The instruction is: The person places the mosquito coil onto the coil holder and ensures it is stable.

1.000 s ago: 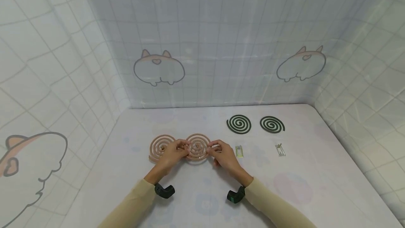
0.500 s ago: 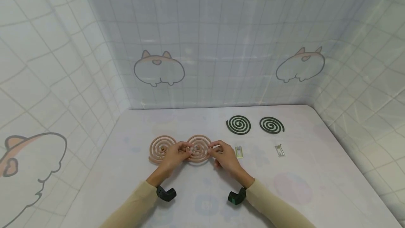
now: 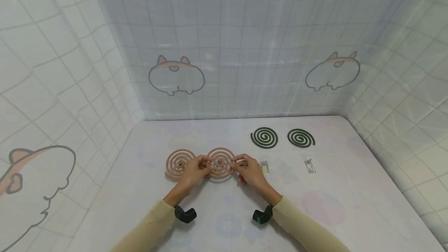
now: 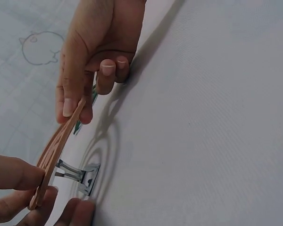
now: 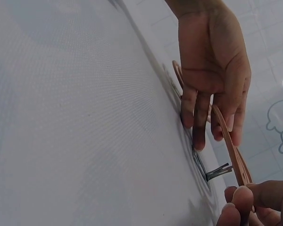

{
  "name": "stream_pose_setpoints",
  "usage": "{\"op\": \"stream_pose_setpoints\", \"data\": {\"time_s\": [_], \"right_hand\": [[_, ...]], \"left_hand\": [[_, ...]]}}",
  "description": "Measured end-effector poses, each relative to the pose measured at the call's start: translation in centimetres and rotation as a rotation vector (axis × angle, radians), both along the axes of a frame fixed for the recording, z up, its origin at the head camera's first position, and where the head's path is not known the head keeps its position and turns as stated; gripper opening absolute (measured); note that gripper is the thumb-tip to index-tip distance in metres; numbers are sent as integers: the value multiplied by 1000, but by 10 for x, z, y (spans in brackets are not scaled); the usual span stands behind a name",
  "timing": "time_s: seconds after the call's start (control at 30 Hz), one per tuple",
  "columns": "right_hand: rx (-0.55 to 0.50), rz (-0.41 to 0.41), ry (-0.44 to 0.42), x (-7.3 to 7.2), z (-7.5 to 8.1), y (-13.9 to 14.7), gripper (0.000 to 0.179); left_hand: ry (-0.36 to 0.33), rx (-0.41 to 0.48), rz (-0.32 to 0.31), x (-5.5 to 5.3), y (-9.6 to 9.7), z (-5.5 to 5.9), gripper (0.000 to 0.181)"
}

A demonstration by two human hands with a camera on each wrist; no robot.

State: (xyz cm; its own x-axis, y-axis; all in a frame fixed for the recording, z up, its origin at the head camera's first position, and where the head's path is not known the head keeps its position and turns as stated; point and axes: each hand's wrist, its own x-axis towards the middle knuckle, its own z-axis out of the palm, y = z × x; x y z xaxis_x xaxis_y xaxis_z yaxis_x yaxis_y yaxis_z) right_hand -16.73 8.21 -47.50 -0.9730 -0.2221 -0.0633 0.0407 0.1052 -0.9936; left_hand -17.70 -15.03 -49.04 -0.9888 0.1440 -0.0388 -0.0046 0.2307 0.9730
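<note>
Between both hands is a brown mosquito coil (image 3: pixel 219 162), raised just over the table and level. My left hand (image 3: pixel 193 171) pinches its left edge between thumb and fingers. On the opposite edge, my right hand (image 3: pixel 249 169) pinches it the same way. Under the coil stands a small metal coil stand (image 4: pixel 88 179), whose upright prongs (image 5: pixel 219 172) reach up to the coil's underside near its middle. A second brown mosquito coil (image 3: pixel 180 163) sits to the left, partly covered by my left hand.
Two green mosquito coils (image 3: pixel 264 137) lie at the back right of the white table (image 3: pixel 217 209). In front of them are a yellowish metal stand (image 3: pixel 264 167) and a silvery metal stand (image 3: pixel 310 165). Patterned cloth walls (image 3: pixel 227 49) enclose the back and sides.
Both hands and the held brown coil have shifted very slightly to the right. Their grip on its edges looks the same, and the other things have stayed put.
</note>
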Motion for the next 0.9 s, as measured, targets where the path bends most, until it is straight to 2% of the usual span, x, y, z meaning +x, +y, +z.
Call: {"op": "stream_pose_setpoints", "data": {"time_s": [0.13,0.33,0.47,0.73,0.9], "right_hand": [[3,0,-11,-1,-1,0,27],[11,-23,-23,-14,-26,0,26],[7,-52,-14,-19,-37,-1,26],[11,-49,-16,-19,-39,0,23],[5,-48,-2,-19,-38,0,23]], "left_hand": [[-2,0,10,0,1,0,27],[-58,77,-9,0,2,1,30],[-63,98,-19,0,2,1,31],[-76,118,-33,0,1,-1,33],[-47,111,-8,-1,0,-3,31]]}}
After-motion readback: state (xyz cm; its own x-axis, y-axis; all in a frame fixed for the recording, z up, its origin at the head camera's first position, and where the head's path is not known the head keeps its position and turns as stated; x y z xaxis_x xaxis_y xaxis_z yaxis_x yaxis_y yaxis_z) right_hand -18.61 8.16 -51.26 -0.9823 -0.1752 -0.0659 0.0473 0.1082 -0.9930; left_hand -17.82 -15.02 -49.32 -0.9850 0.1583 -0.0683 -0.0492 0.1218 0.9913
